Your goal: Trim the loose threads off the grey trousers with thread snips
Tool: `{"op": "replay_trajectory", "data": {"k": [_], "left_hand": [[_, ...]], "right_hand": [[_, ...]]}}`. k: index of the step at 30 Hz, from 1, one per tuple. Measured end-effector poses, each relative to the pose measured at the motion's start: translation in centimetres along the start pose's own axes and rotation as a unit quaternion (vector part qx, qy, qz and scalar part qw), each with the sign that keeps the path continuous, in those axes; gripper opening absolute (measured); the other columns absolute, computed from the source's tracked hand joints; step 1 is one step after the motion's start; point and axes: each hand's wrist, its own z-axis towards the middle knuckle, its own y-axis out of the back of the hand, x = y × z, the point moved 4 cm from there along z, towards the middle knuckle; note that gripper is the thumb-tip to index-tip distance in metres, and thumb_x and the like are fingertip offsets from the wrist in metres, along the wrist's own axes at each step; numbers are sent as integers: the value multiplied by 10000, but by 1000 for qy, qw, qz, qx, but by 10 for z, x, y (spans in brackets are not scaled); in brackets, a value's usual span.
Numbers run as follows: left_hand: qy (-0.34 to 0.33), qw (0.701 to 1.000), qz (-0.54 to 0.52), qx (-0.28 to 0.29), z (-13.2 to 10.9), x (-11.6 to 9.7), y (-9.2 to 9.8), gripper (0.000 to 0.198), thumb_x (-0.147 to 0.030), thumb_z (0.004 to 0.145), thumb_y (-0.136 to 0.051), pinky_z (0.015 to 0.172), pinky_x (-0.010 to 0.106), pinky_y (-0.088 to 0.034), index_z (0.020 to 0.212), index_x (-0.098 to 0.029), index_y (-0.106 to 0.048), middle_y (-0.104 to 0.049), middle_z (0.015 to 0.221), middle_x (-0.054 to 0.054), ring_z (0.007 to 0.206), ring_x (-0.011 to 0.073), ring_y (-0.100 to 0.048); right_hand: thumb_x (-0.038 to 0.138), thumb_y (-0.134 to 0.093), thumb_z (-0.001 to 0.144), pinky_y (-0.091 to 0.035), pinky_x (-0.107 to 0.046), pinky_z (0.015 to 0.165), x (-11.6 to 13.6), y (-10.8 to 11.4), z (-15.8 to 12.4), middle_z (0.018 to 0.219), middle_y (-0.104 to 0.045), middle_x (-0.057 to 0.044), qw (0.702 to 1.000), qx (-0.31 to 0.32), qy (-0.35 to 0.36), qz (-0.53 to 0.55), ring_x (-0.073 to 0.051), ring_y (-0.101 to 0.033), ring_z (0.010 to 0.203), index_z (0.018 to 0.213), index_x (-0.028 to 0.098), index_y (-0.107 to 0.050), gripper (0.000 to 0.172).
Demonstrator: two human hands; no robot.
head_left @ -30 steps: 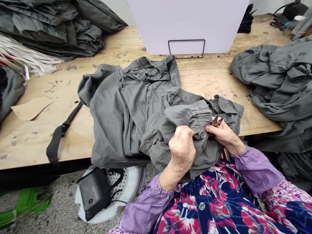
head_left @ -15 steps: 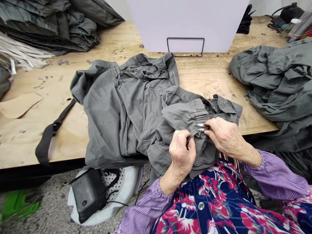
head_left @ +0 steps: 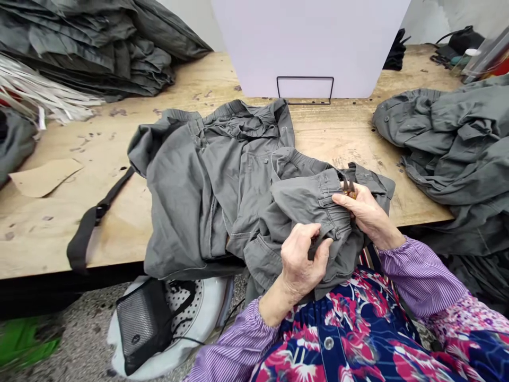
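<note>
Grey trousers (head_left: pixel 294 196) with an elastic waistband and a buttonhole lie bunched on the table's front edge and over my lap. My right hand (head_left: pixel 363 209) has small thread snips (head_left: pixel 349 190) in its fingers, dark blades pointing up. Its thumb presses on the gathered waistband (head_left: pixel 336 209). Lower and to the left, my left hand (head_left: pixel 304 260) is curled on the cloth, thumb and forefinger a little apart at the tips. Its other fingers are mostly hidden, and the cloth seems held in them. More grey garment (head_left: pixel 183 185) spreads to the left.
Piles of grey garments lie at the back left (head_left: pixel 99 48) and right (head_left: pixel 449 138). White strips (head_left: pixel 51 90), a paper pattern piece (head_left: pixel 45 178) and a black buckled strap (head_left: pixel 93 217) are on the left. A white board (head_left: pixel 310 48) stands at the back. Below is a white stool (head_left: pixel 210 302) with a black bag (head_left: pixel 141 323).
My right hand has moved up along the waistband, and the snips have turned from pointing left to pointing up. My left hand has shifted slightly right and down, its fingertips looser.
</note>
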Motion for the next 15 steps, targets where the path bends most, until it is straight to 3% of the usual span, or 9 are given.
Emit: {"op": "replay_trajectory", "data": {"k": [3,6,9,13,15], "left_hand": [[8,1000,21,4,18,2,5,225,-166,800,-605,623,191,-486,1018,-125,-564,-613,760,31,656,98,-570],[3,995,95,12,35,3,4,191,-204,841,-554,675,224,-492,1013,-130,-596,-632,811,59,722,124,-589],[35,989,136,56,40,1,-2,159,-224,871,-490,642,244,-478,856,-151,-630,-618,746,49,686,136,-573],[49,984,147,92,31,-3,-10,172,-110,797,-452,620,265,-462,715,-155,-597,-588,645,25,638,142,-553],[20,983,152,102,26,-2,-15,106,-112,706,-488,584,267,-454,701,-142,-589,-588,650,29,632,146,-555]], "right_hand": [[388,-752,616,-513,-304,735,-2,-12,0,851,-691,-19,993,16,-30,115,-156,-640,745,892,180,-634,365],[352,-755,619,-518,-331,779,3,-20,-3,922,-700,-36,992,26,-23,122,-179,-653,809,926,180,-647,369],[348,-762,599,-526,-372,788,7,-21,-12,942,-703,-48,994,-2,-35,99,-207,-656,836,937,196,-645,388],[385,-747,606,-536,-411,709,-11,-3,-24,834,-701,-76,995,-70,-75,-22,-223,-667,720,845,265,-644,286],[429,-629,746,-522,-372,644,-17,4,-22,863,-684,-85,979,-85,59,-178,-199,-661,723,891,317,-616,183]]}}
